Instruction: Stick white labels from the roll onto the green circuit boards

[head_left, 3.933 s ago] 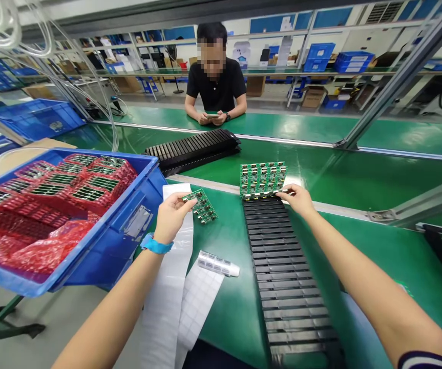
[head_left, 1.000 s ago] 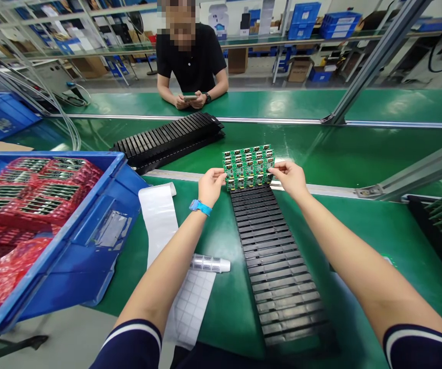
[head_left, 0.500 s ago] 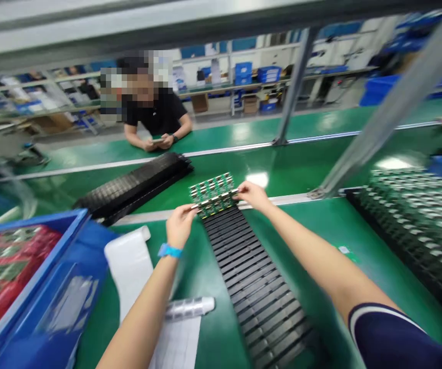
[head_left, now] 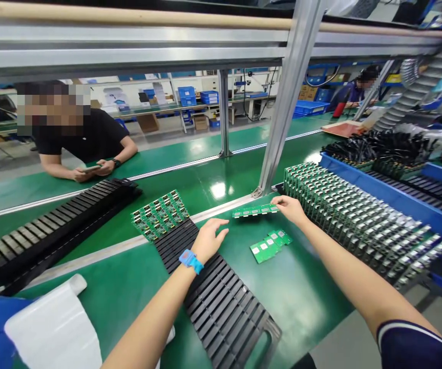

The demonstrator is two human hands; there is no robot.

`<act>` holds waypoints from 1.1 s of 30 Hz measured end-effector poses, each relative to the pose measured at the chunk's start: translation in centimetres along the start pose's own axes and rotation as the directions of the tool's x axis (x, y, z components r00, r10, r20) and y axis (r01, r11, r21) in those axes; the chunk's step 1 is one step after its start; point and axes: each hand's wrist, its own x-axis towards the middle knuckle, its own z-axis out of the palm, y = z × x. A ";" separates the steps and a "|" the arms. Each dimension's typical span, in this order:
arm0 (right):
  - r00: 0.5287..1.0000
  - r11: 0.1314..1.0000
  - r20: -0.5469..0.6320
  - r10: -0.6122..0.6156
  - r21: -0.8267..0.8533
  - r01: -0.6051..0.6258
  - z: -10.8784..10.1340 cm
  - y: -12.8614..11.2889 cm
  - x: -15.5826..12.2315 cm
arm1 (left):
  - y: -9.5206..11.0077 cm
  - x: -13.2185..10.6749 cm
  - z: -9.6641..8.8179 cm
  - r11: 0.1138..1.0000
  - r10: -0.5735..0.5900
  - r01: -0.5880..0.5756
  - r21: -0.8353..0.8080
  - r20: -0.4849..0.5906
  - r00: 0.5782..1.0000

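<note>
We take the black slotted rack (head_left: 221, 302), lying lengthwise on the green bench mat (head_left: 313, 287), as our marker. Our right hand (head_left: 290, 207) is off to the right of the rack's far end. Its thumb and fingertips pinch one end of a narrow board strip (head_left: 254, 210), which juts out level towards the rack, clear of the mat. We judge that this edge grip keeps the fingers off the soldered parts.

Our left hand (head_left: 209, 240), with a blue wristband (head_left: 190, 260) behind it, hovers over the rack's right edge. It is palm down with the fingers loosely spread, holding nothing, and its fingertips are near the strip's free end but apart from it.

At the rack's far end a row of boards (head_left: 160, 214) stands upright in the slots, which seem made to hold the boards by their edges, apart from one another. Just right of the rack, under the strip, a few loose green boards (head_left: 270, 245) lie flat on the mat. Well to the right of the rack is a filled rack (head_left: 359, 220), packed with standing boards. Left of the rack lies a second black rack (head_left: 51, 230), and beyond that a co-worker (head_left: 86, 138) leans on the bench with a phone in both hands. Left of the rack's near end curls some white backing paper (head_left: 51, 323).
</note>
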 end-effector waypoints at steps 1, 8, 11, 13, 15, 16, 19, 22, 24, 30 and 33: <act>1.000 1.000 -0.015 0.012 -0.024 -0.012 -0.4 1.0 -0.6 | 0.2 -0.5 -0.2 1.000 0.003 -0.003 0.008 0.014 1.000; 0.995 0.969 -0.092 0.050 -0.238 -0.070 -2.2 1.9 -0.5 | 2.0 -8.4 -5.9 0.984 -0.128 0.120 0.129 0.055 0.990; 0.997 0.950 -0.069 0.026 -0.309 -0.046 -1.5 -0.8 -2.1 | 3.1 -13.9 -6.9 0.929 -0.278 0.235 0.286 0.120 0.953; 0.999 0.940 0.041 -0.011 -0.340 0.025 -0.2 -3.2 -4.6 | 4.1 -16.9 -6.2 0.899 -0.335 0.248 0.361 0.200 0.921; 0.982 0.924 0.180 -0.050 -0.366 0.114 1.7 -5.5 -7.6 | 4.9 -18.7 -4.7 0.878 -0.368 0.224 0.423 0.297 0.881; 0.971 0.911 0.232 -0.054 -0.388 0.143 2.6 -6.5 -9.1 | 5.2 -19.0 -3.9 0.865 -0.383 0.211 0.456 0.328 0.863; 0.960 0.853 0.277 0.025 -0.507 0.124 4.9 -8.1 -12.2 | 5.4 -18.5 -1.6 0.826 -0.417 0.197 0.529 0.337 0.844; 0.961 0.795 0.244 0.128 -0.605 0.048 5.5 -7.6 -12.6 | 5.0 -17.4 -0.5 0.837 -0.410 0.196 0.510 0.348 0.843; 0.960 0.763 0.220 0.174 -0.646 0.010 5.0 -6.6 -11.9 | 5.0 -16.9 -0.1 0.851 -0.406 0.208 0.482 0.355 0.842; 0.952 0.683 0.155 0.262 -0.727 -0.070 2.8 -4.4 -9.2 | 5.5 -15.2 1.2 0.880 -0.397 0.231 0.416 0.376 0.837; 0.949 0.673 0.190 0.250 -0.739 -0.029 3.2 -4.3 -7.9 | 5.7 -14.2 1.9 0.901 -0.366 0.214 0.376 0.398 0.841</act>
